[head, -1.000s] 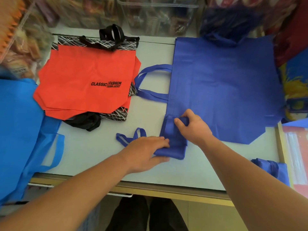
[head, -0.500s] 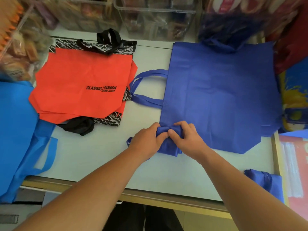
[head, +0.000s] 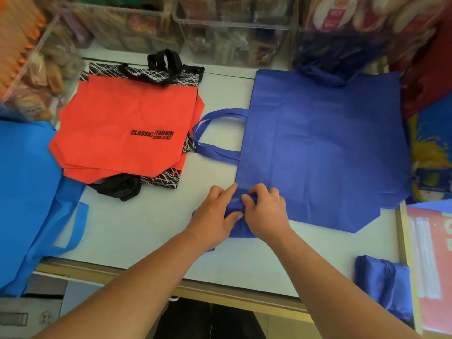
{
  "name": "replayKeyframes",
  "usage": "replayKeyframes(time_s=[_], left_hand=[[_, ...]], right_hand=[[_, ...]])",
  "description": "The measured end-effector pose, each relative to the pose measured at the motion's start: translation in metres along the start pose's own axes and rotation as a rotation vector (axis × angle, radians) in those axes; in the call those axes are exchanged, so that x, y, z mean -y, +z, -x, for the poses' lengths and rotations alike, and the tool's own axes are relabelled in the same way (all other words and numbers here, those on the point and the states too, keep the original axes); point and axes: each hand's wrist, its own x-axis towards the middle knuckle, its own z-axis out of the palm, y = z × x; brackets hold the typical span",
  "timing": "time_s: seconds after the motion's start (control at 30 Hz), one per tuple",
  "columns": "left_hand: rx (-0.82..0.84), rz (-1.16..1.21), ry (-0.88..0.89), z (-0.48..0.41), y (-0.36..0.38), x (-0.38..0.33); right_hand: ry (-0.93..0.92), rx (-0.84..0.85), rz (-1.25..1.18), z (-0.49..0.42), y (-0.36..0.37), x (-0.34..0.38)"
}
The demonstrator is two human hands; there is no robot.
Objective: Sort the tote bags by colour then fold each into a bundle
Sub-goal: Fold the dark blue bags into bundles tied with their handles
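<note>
two bare hands meet over a small, partly folded royal-blue fabric bundle point(head: 238, 230) near the middle of the pale grey table point(head: 146, 228), a little toward its near edge. the left hand point(head: 212, 216) lies on the bundle's left side, with its fingers bent over the top and its thumb pressed to the cloth. the right hand point(head: 267, 214) has its fingers curled and pinches a fold of the same bundle at its far end. the bundle touches the near left corner of a large royal-blue non-woven tote bag point(head: 322, 148). this bag lies flat over the right half of the table, with its handle loops pointing toward the middle. on the far left part of the table lies an orange-red tote bag printed with black lettering point(head: 122, 123). it is stacked on more orange-red fabric and on a black tote bag with white scribbled lines point(head: 168, 176). a light-blue tote bag point(head: 27, 187) hangs over the left edge. at the near right corner sits a finished royal-blue folded bundle point(head: 381, 282), well apart from both hands. clear plastic bins point(head: 230, 33) of packaged goods stand along the far edge.
</note>
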Motion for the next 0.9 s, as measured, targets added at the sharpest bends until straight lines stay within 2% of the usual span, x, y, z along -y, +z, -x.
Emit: replayKeyframes(time_s=[0.1,0.27,0.43,0.53,0.67,0.77,0.9], left_hand=[[-0.035,0.103,-0.016,0.018,-0.010,-0.004],[-0.024,0.077,0.051,0.059,-0.047,-0.032],[0.101,0.401,0.036,0.113,-0.088,-0.086],[-0.013,0.399,0.096,0.143,-0.109,-0.112],[-0.191,0.413,0.200,0.171,-0.147,-0.129],[-0.216,0.433,0.283,0.187,-0.169,-0.128],[-0.166,0.504,0.240,0.198,-0.196,-0.107]], right_hand=[[-0.077,0.057,-0.245,0.016,-0.013,0.006],[-0.211,0.111,-0.369,0.062,-0.049,0.025],[-0.345,0.090,-0.422,0.125,-0.095,0.065],[-0.404,0.059,-0.411,0.159,-0.111,0.081],[-0.298,0.151,-0.470,0.190,-0.121,0.098],[-0.335,0.128,-0.511,0.208,-0.117,0.118],[-0.365,-0.005,-0.531,0.219,-0.096,0.145]])
